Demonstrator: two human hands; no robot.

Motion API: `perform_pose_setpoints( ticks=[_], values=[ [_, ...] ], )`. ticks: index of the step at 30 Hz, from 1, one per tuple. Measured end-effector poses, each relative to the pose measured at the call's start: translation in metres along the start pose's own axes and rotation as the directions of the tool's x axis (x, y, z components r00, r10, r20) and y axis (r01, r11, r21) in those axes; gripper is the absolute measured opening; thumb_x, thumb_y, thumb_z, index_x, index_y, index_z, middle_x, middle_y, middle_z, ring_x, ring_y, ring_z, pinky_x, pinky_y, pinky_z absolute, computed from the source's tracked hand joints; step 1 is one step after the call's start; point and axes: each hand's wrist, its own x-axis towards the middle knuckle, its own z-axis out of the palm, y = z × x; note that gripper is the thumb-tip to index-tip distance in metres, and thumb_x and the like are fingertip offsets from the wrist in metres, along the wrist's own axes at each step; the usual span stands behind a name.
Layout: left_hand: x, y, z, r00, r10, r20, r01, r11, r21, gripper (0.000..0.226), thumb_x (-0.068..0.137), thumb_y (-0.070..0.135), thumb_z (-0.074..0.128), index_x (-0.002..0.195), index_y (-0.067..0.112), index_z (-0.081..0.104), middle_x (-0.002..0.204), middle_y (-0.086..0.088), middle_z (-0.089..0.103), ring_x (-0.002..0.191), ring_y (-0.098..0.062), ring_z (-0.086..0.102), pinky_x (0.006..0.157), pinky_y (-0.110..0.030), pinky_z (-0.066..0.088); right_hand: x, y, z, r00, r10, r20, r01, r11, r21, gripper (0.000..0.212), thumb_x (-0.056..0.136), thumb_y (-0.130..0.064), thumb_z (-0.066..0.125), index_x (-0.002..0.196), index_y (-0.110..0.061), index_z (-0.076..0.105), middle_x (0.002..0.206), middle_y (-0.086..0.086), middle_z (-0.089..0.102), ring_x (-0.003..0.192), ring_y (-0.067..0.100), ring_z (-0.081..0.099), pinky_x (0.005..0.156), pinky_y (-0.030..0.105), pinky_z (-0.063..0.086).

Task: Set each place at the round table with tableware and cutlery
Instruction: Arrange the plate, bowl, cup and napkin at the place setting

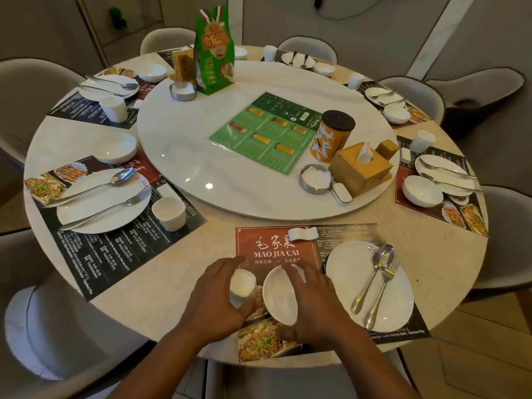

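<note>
Round desk ringed by chairs, white turntable (201,156) in the middle. The other places I can see carry plate, bowl, cup and cutlery.

Head view:
- The place at the near edge is the one in hand. Its placemat (276,249) has the plate (354,272) on the right part, with spoon (377,272) and fork (383,289) lying on it.
- Left hand (213,295) grips the cup (242,286). Its fingers (227,264) curl round the cup's side, and the cup is tipped, not upright, over the mat's left half.
- Right hand (313,300) holds the bowl (280,295). Its fingers (296,273) hook over the far rim; the thumb is hidden. The bowl is tilted on edge, between cup and plate, just beside both.

To do it well, I'd level the bowl first and seat it flat on the mat, clear of the plate rim. Then stand the cup upright, apart from the bowl. Let go only once each base sits flat, because the two pieces are close enough to knock together.
</note>
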Motion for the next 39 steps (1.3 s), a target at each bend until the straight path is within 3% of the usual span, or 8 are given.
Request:
perform_pose_setpoints(
  ticks=[2,7,14,17,24,32,35,39],
  values=[
    [0.005,0.005,0.003,0.999,-0.043,0.019,0.043,0.998,0.036,0.082,0.069,0.068,0.067,0.140,0.039,0.037,0.143,0.016,0.045,0.125,-0.008,0.047,0.103,-0.034,0.044,0.000,0.006,0.007,1.000,-0.010,-0.030,0.011,1.000,0.026,0.125,0.051,-0.064,0.081,0.149,-0.041,0.007,0.155,-0.007,0.012,0.142,0.023,0.023,0.112,0.044,0.037],
    [0.019,0.008,0.004,0.992,-0.121,0.047,0.121,0.993,0.007,0.054,0.091,0.051,0.056,0.141,0.035,0.043,0.146,0.012,0.046,0.128,-0.012,0.048,0.103,-0.030,0.039,0.022,0.015,0.005,0.996,0.013,-0.091,0.005,0.981,0.194,0.123,0.047,-0.057,0.087,0.145,-0.042,0.015,0.152,-0.011,0.020,0.138,0.019,0.029,0.107,0.040,0.044],
    [0.053,0.006,-0.012,0.974,-0.214,0.068,0.224,0.951,-0.214,0.037,0.103,0.038,0.038,0.135,0.027,0.054,0.140,0.004,0.055,0.121,-0.012,0.051,0.099,-0.026,0.037,0.088,0.000,-0.026,0.995,-0.033,-0.098,0.055,0.973,0.222,0.119,0.052,-0.042,0.091,0.146,-0.031,0.020,0.148,-0.005,0.032,0.132,0.020,0.035,0.102,0.038,0.042],
    [0.062,0.004,-0.014,0.962,-0.249,0.109,0.271,0.910,-0.315,0.038,0.104,0.038,0.034,0.133,0.026,0.055,0.139,0.002,0.056,0.116,-0.011,0.050,0.098,-0.028,0.036,0.106,-0.007,-0.023,0.996,-0.076,-0.051,0.086,0.969,0.231,0.118,0.052,-0.039,0.091,0.146,-0.030,0.020,0.147,-0.005,0.031,0.132,0.021,0.034,0.102,0.039,0.043],
    [0.067,-0.006,-0.013,0.952,-0.287,0.104,0.305,0.898,-0.315,0.041,0.104,0.039,0.033,0.136,0.027,0.054,0.141,0.003,0.054,0.125,-0.018,0.050,0.110,-0.039,0.038,0.118,-0.008,-0.010,0.996,-0.080,-0.045,0.089,0.962,0.259,0.121,0.050,-0.041,0.092,0.146,-0.033,0.019,0.148,-0.008,0.030,0.134,0.018,0.032,0.104,0.040,0.043],
    [0.070,-0.004,-0.013,0.954,-0.290,0.081,0.301,0.916,-0.263,0.040,0.104,0.036,0.033,0.136,0.023,0.053,0.141,-0.001,0.055,0.125,-0.020,0.050,0.105,-0.034,0.036,0.116,-0.006,-0.009,0.994,-0.106,-0.041,0.113,0.953,0.283,0.119,0.055,-0.048,0.091,0.147,-0.035,0.017,0.151,-0.009,0.025,0.137,0.018,0.030,0.105,0.043,0.043],
    [0.073,0.004,-0.017,0.961,-0.273,0.042,0.276,0.942,-0.192,0.039,0.104,0.034,0.037,0.138,0.021,0.051,0.141,-0.003,0.054,0.127,-0.021,0.050,0.100,-0.030,0.037,0.111,0.010,-0.013,0.995,-0.060,-0.074,0.081,0.942,0.324,0.100,0.065,-0.055,0.081,0.146,-0.038,0.025,0.152,-0.009,0.029,0.139,0.018,0.032,0.108,0.047,0.042],
    [0.081,0.021,-0.019,0.971,-0.216,-0.104,0.213,0.976,-0.041,0.042,0.097,0.033,0.053,0.137,0.022,0.051,0.137,-0.003,0.058,0.122,-0.021,0.055,0.098,-0.035,0.045,0.104,0.053,-0.030,0.958,0.098,-0.271,-0.058,0.987,0.151,0.047,0.084,-0.029,0.068,0.130,-0.028,0.058,0.130,-0.001,0.057,0.120,0.023,0.051,0.100,0.039,0.045]
  ],
)
